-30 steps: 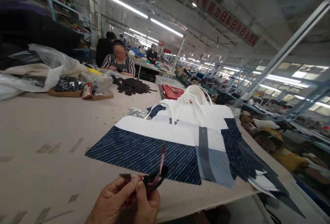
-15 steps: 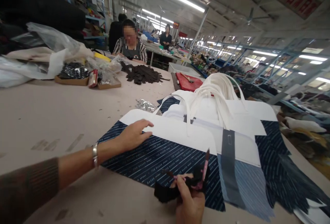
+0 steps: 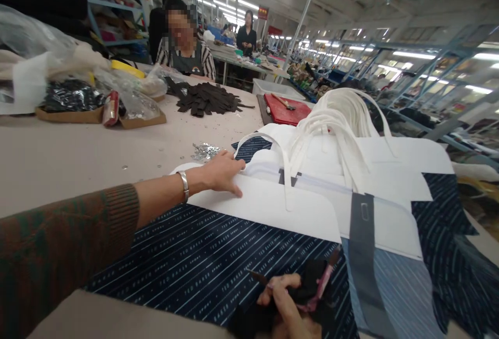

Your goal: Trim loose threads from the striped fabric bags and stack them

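"Two hands of yours show. How do they stand?"

"Your left hand is wide, thumb apart from the fingers, over the white upper band of the nearest navy printed panel. Its fingertips are beside the foot of an arched white strap; you can't tell whether they touch it."

"And your right grip?"

"Your right hand is closed around the scissors, whose pink-wrapped handles show and whose blades spread apart above the panel's near right part. Black fabric bunches around that hand."

"Where does your panel lie?"

"Flat on your surface, in front of you, with its 'TED BAKER' lettering readable. To its right, you have a dark grey strip running over a pale blue striped piece."

"What is beyond it?"

"Small silvery pieces just past your left hand, then a pile of dark strips. Farther right, you have a red folded item near the bundled white straps. Across from you sits a person in striped sleeves."
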{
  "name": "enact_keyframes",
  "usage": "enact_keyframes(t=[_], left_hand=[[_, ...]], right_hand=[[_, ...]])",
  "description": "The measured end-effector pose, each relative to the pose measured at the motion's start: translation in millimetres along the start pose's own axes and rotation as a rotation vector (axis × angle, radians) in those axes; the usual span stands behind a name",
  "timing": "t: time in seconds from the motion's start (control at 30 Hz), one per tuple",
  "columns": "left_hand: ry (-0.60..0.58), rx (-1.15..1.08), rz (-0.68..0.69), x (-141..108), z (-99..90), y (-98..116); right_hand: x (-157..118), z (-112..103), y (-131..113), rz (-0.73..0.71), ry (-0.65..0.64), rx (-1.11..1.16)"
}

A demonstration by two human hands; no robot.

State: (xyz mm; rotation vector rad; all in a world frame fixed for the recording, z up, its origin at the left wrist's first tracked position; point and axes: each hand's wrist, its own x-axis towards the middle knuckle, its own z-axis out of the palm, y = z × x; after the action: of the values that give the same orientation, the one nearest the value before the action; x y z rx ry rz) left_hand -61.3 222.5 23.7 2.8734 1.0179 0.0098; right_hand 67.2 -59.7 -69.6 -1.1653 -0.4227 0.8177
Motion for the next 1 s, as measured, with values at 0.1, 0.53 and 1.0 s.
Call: enact_keyframes(t=[0.1, 0.53, 1.0], left_hand=[[-0.034, -0.008, 0.077, -4, -15.2, 6], [-0.317, -0.233, -0.069, -142, -78.0, 15], [-0.697, -0.998, -0.439, -225, 5.6, -25]], right_hand=[[1, 1, 1, 0.023, -0.007, 0.045], [-43, 37, -43, -0.027, -0.347, 0.069], [-94, 48, 5, -0.301, -0.520, -0.622]])
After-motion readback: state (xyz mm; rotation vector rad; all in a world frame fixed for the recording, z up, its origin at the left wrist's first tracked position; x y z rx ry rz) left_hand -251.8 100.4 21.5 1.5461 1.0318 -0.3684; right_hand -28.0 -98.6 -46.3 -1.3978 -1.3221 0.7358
